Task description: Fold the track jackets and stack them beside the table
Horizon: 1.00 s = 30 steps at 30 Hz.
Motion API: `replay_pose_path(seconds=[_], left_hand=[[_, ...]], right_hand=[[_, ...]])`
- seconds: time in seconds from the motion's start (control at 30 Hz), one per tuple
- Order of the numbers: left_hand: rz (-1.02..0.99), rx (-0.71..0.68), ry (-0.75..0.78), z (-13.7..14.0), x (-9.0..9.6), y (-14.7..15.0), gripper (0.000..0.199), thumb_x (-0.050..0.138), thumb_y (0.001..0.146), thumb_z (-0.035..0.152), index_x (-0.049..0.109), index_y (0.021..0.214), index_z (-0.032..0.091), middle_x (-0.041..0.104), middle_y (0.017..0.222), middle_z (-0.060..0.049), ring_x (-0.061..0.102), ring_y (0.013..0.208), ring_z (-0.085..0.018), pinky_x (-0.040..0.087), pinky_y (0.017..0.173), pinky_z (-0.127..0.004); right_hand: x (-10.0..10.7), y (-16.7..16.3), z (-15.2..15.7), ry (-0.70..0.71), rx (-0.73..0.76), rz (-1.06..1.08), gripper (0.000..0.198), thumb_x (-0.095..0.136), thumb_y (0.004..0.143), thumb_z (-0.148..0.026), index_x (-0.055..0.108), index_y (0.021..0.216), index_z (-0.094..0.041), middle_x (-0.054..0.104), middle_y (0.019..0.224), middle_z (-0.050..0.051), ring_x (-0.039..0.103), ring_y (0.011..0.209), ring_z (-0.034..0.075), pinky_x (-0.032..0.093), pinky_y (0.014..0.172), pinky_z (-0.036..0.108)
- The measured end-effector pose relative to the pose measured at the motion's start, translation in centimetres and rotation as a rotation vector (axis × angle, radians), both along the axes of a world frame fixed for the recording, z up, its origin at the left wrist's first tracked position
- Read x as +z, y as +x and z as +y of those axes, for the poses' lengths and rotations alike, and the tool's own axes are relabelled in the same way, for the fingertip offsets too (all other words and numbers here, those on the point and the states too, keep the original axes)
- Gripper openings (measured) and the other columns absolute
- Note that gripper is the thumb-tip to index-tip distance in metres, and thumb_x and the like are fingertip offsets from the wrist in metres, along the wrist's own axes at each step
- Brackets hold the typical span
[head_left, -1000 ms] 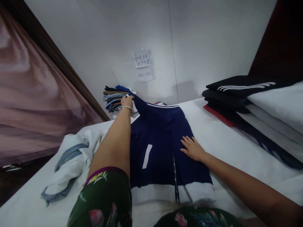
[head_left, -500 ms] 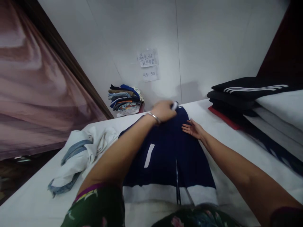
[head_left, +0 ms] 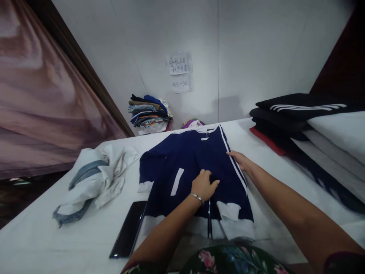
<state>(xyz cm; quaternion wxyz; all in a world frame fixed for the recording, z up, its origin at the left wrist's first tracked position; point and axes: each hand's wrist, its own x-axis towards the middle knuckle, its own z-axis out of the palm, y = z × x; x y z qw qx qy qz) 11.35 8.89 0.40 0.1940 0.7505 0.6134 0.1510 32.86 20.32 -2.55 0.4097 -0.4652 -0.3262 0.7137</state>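
Observation:
A navy zip jacket (head_left: 185, 152) with white cuffs, hem and trim lies spread on the white table, its collar toward the wall. My left hand (head_left: 203, 184) rests on the jacket's front beside the zipper, fingers bent a little and thumb apart, holding nothing. At the jacket's right edge, my right hand (head_left: 239, 160) grips the fabric, with part of its fingers hidden. The right sleeve is folded over the front along that side, its white cuff (head_left: 229, 211) near the hem. The other sleeve sticks out to the left.
A black phone (head_left: 128, 230) lies left of the jacket. Beyond it is a crumpled white and denim garment (head_left: 91, 179). Folded clothes are piled at the back (head_left: 149, 114), and a taller stack of folded garments (head_left: 296, 114) stands at the right. Paper notes (head_left: 181, 72) hang on the wall.
My left hand has come from near the collar down to the jacket's middle, and the right sleeve now lies along the front. My right hand has moved slightly onto the edge.

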Motion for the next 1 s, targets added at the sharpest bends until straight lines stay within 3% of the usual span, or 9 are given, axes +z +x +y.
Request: replay_pose_path(seconds=[0.13, 0.27, 0.37, 0.57, 0.77, 0.9, 1.0], left_hand=[[-0.201, 0.136, -0.141, -1.1, -2.0, -0.6, 0.054, 0.054, 0.082, 0.053, 0.050, 0.120, 0.016, 0.064, 0.094, -0.008, 0.063, 0.090, -0.023, 0.047, 0.079, -0.033], [-0.409, 0.161, -0.306, -1.7, -2.4, -0.6, 0.065, 0.056, 0.082, 0.051, 0.041, 0.133, 0.015, 0.064, 0.075, -0.001, 0.064, 0.070, -0.017, 0.048, 0.073, -0.028], [-0.477, 0.158, -0.377, -2.3, -2.3, -0.8, 0.070, 0.058, 0.081, 0.048, 0.036, 0.138, 0.015, 0.063, 0.071, 0.001, 0.061, 0.059, -0.014, 0.048, 0.068, -0.027], [-0.405, 0.100, -0.312, -4.1, -2.4, -0.6, 0.070, 0.059, 0.078, 0.050, 0.041, 0.136, 0.015, 0.063, 0.073, 0.000, 0.062, 0.068, -0.017, 0.046, 0.069, -0.028], [-0.375, 0.045, -0.231, -6.0, -1.7, 0.3, 0.066, 0.058, 0.078, 0.054, 0.046, 0.131, 0.017, 0.058, 0.067, 0.002, 0.059, 0.071, -0.019, 0.043, 0.066, -0.028], [-0.372, 0.088, -0.166, -7.1, -1.0, 0.8, 0.048, 0.056, 0.080, 0.042, 0.053, 0.123, 0.021, 0.056, 0.064, 0.003, 0.057, 0.065, -0.016, 0.042, 0.063, -0.027], [-0.214, 0.053, -0.212, -8.0, -0.9, 0.9, 0.040, 0.054, 0.080, 0.039, 0.059, 0.116, 0.023, 0.061, 0.067, 0.000, 0.061, 0.071, -0.020, 0.043, 0.066, -0.029]], right_hand=[[0.1, -0.4, -0.5, 0.001, -0.100, 0.018, 0.054, 0.048, 0.077, -0.004, 0.044, 0.128, -0.020, 0.063, 0.060, -0.003, 0.058, 0.045, 0.015, 0.052, 0.049, 0.028], [0.9, 0.0, -2.1, -0.021, -0.144, 0.046, 0.056, 0.050, 0.083, -0.011, 0.035, 0.136, -0.019, 0.062, 0.062, -0.003, 0.059, 0.050, 0.014, 0.053, 0.050, 0.025], [1.4, 1.0, -4.6, -0.011, -0.176, 0.049, 0.073, 0.057, 0.083, -0.015, 0.019, 0.145, -0.020, 0.067, 0.075, -0.001, 0.064, 0.062, 0.012, 0.054, 0.056, 0.021], [0.6, 3.3, -11.5, -0.039, -0.025, -0.081, 0.090, 0.068, 0.079, -0.022, 0.012, 0.150, -0.025, 0.068, 0.097, 0.005, 0.065, 0.070, 0.015, 0.057, 0.055, 0.025], [0.8, 2.9, -16.1, -0.008, -0.007, -0.131, 0.102, 0.075, 0.072, -0.022, 0.010, 0.151, -0.029, 0.061, 0.075, -0.003, 0.061, 0.061, 0.013, 0.060, 0.058, 0.030], [0.9, 2.4, -16.9, 0.136, -0.045, -0.241, 0.101, 0.072, 0.071, -0.021, 0.012, 0.151, -0.027, 0.057, 0.066, -0.006, 0.049, 0.043, 0.008, 0.045, 0.037, 0.018], [0.0, 2.5, -16.9, 0.183, 0.022, -0.413, 0.096, 0.068, 0.072, -0.023, 0.014, 0.151, -0.025, 0.061, 0.071, -0.004, 0.044, 0.037, 0.007, 0.034, 0.031, 0.020]])
